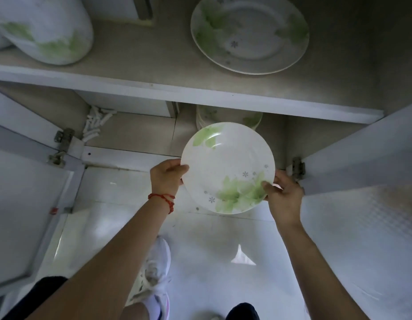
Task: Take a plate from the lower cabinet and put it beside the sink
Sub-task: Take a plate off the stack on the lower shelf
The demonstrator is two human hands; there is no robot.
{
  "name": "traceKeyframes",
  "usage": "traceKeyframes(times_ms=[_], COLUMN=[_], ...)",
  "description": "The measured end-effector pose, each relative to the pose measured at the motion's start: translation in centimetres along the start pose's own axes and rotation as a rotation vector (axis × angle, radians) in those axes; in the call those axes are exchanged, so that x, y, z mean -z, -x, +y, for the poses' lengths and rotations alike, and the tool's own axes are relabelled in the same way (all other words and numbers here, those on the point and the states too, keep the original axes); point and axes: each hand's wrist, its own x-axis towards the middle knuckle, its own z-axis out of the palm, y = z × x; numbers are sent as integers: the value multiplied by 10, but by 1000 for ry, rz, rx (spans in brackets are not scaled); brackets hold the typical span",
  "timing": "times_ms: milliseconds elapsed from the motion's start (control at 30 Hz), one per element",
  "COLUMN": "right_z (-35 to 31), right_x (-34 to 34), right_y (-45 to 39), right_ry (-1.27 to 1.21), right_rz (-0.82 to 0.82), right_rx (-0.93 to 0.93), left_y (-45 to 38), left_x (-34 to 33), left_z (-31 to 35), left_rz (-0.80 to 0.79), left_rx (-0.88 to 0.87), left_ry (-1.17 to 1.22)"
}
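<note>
I hold a white plate (227, 165) with green leaf prints in both hands, in front of the open lower cabinet and above the floor. My left hand (167, 176), with a red string on the wrist, grips the plate's left rim. My right hand (283, 195) grips its lower right rim, thumb on the green print. Behind the plate, a stack of similar plates (253, 118) sits on the cabinet's bottom level, mostly hidden under the shelf.
On the shelf (154, 88) above lie a larger patterned plate (249, 33) and upturned bowls (43, 31) at the left. Cabinet doors stand open at the left (20, 181) and right (362, 204). White tubes (94, 123) lie inside. My shoe (154, 273) rests on the tiled floor.
</note>
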Motion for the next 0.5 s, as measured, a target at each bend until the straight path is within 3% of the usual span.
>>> traceKeyframes(times_ms=[500], right_z=[-97], right_x=[56], right_y=[137], right_ry=[-26], right_rz=[-45], right_rx=[-125], left_y=[153], left_x=[75], left_z=[66], left_rz=[48], left_rx=[77], left_ry=[32])
